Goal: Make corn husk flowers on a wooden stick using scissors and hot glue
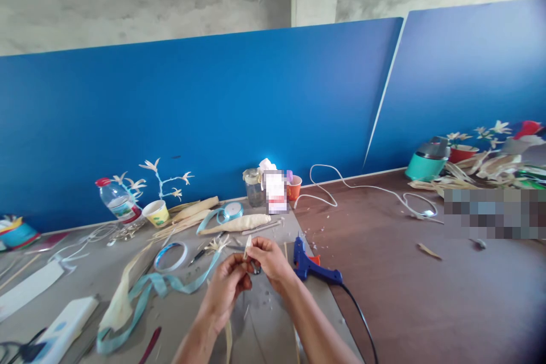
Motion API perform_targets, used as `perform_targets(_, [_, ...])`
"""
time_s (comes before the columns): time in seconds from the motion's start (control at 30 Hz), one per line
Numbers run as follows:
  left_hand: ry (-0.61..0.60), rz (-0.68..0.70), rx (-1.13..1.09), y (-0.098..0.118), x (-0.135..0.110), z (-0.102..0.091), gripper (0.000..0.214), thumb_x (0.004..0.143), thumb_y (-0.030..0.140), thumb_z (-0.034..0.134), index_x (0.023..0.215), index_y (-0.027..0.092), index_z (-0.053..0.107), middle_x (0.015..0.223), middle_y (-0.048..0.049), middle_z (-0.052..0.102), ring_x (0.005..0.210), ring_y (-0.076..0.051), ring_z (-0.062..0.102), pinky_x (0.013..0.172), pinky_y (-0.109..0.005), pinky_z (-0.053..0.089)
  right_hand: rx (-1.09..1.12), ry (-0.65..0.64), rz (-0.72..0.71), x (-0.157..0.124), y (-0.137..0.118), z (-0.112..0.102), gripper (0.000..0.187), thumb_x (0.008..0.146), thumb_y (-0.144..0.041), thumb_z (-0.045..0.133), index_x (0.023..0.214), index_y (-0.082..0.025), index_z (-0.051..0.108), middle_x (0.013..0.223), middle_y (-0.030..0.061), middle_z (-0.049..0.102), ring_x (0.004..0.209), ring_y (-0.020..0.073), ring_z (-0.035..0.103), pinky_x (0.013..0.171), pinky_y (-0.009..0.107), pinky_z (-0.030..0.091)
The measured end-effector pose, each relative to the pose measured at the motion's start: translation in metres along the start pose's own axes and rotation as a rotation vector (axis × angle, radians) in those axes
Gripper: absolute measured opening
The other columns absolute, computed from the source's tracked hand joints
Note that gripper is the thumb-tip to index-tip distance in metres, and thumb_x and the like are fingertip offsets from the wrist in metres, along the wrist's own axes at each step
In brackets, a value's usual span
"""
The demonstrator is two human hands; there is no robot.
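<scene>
Both hands meet low in the middle of the view, over a grey mat (264, 324). My left hand (226, 287) and my right hand (268, 261) are closed in a pinch on a small pale strip of dried husk (247, 246) that stands up between the fingertips. A dark small object shows just under the fingers; I cannot make it out. A blue glue gun (309, 266) lies just right of my right hand, its black cord running off the bottom edge. A light blue ribbon (145, 296) trails to the left of my left hand.
Behind the hands lie corn husks (239, 223), a tape roll (170, 256), a ribbon spool (230, 211), a glass jar (255, 186), an orange cup (294, 187), a water bottle (117, 200) and a cup with a husk-flower twig (157, 211). A white cable (367, 187) crosses the brown table; a teal pot (426, 162) stands right.
</scene>
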State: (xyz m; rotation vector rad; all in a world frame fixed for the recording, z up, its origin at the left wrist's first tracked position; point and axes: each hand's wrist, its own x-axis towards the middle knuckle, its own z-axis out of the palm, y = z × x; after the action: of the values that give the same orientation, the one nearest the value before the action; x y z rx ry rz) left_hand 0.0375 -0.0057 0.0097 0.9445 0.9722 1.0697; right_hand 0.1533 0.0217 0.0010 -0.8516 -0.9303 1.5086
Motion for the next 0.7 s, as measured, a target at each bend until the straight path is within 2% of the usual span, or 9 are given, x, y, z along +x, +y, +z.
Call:
perform_targets(0.13, [-0.012, -0.007, -0.042, 0.0004, -0.0011, 0.0012, 0.018, 0.066, 0.029, 0.068, 0.074, 0.015, 0.060, 0.054, 0.0065, 0.046, 0.041, -0.002, 0.031, 0.043, -0.017, 0.028, -0.063, 0.035, -0.014, 0.0006, -0.0001, -0.0005, 0.009, 0.061, -0.022, 0.057, 0.056, -0.016, 0.054, 0.049, -0.0040, 0.053, 0.042, 0.0057, 0.032, 0.044, 0.022, 0.020])
perform_targets(0.37, [-0.025, -0.041, -0.049, 0.0010, -0.0010, -0.0017, 0.025, 0.067, 0.034, 0.069, 0.081, 0.015, 0.060, 0.051, 0.0083, 0.040, 0.040, -0.002, 0.023, 0.041, -0.016, 0.022, -0.074, 0.032, -0.020, 0.0010, -0.0004, -0.0010, 0.012, 0.061, -0.025, 0.058, 0.055, -0.015, 0.056, 0.047, -0.0046, 0.049, 0.043, 0.0056, 0.029, 0.044, 0.022, 0.019])
perform_targets(0.7, [-0.030, -0.131, -0.098, 0.0015, 0.0023, -0.0055, 0.028, 0.061, 0.032, 0.074, 0.078, 0.016, 0.060, 0.048, 0.0093, 0.040, 0.037, 0.000, 0.024, 0.040, -0.015, 0.022, -0.020, 0.005, 0.000, -0.0011, -0.0044, 0.0001, 0.011, 0.059, -0.024, 0.059, 0.053, -0.016, 0.056, 0.049, -0.0031, 0.054, 0.042, 0.0056, 0.032, 0.045, 0.022, 0.020])
